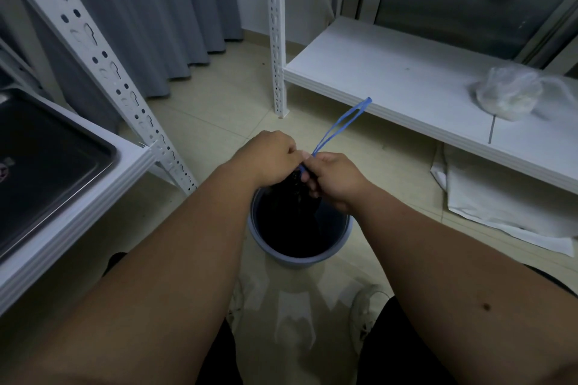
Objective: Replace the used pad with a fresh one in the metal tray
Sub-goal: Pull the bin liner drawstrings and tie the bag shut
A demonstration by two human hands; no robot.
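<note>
Tying up the black trash bag (294,187) in the round blue bin (300,255).

The shiny metal tray (53,162) waits on the white shelf's (103,197) corner, far left. Left hand (275,155) and right hand (336,180) both pinch the blue drawstring (341,123); pulling evenly should close it tight.

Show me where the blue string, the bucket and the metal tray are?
blue string (342,123): head view, middle of its loop.
bucket (300,260): head view, near rim.
metal tray (78,178): head view, right rim.
</note>
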